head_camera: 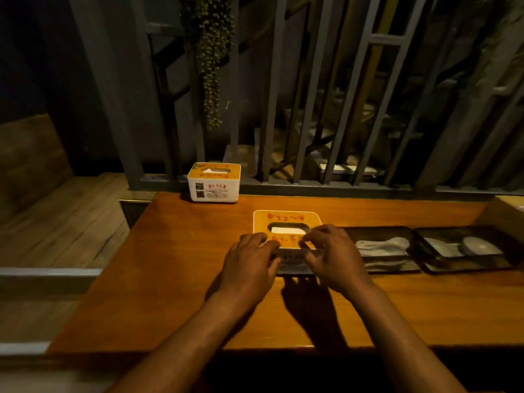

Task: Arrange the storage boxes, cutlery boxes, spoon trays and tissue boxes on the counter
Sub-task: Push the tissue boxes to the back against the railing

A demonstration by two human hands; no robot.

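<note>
Tissue box (286, 222) | left hand (249, 262), right hand (330, 251) grip front edge (label hidden) | lid writing unreadable

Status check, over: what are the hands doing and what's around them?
Left hand and right hand both on near tissue box. Second tissue box back by railing. Two spoon trays right alongside. Nothing in the way.

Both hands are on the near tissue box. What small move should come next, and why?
Probably slide the near tissue box back toward the railing, level with the far tissue box. Left hand and right hand hold its front edge.
</note>
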